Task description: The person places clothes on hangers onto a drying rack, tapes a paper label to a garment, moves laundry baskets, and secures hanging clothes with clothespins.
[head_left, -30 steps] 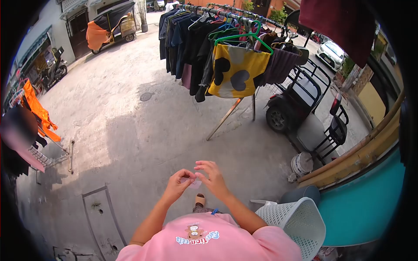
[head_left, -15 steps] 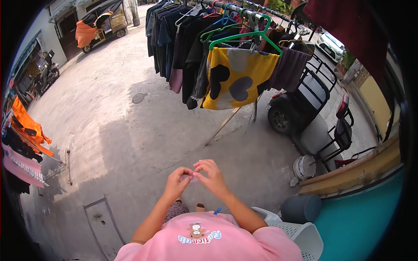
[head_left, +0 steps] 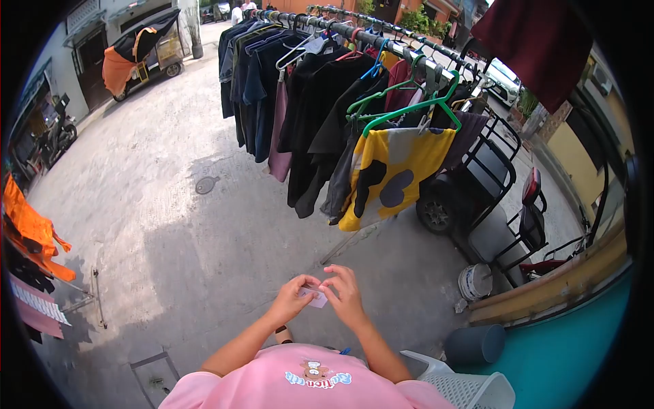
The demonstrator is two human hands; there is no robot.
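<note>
A small, pale pinkish, flat piece (head_left: 317, 298), thin like paper or plastic, is held in front of my chest. My left hand (head_left: 294, 297) pinches its left side between thumb and curled fingers. At the opposite edge, the thumb of my right hand (head_left: 345, 294) rests on it, with the index finger arched above. What the piece is I cannot make out. Beyond my hands, a yellow cloth with dark heart shapes (head_left: 394, 178) hangs from a green hanger (head_left: 412, 109) at the near end of the clothes rack (head_left: 354, 35).
Dark shirts (head_left: 303, 116) fill the rack. At the right stand a three-wheeled vehicle (head_left: 470, 178), a white bucket (head_left: 475, 281) and a grey bin (head_left: 475, 343). A white plastic chair (head_left: 470, 382) is close by my right side. Orange clothing (head_left: 30, 221) hangs at the left.
The rack and yellow cloth now appear closer and lower as my view has shifted. My hands have moved slightly right in view, and the pale piece between them shows more plainly.
</note>
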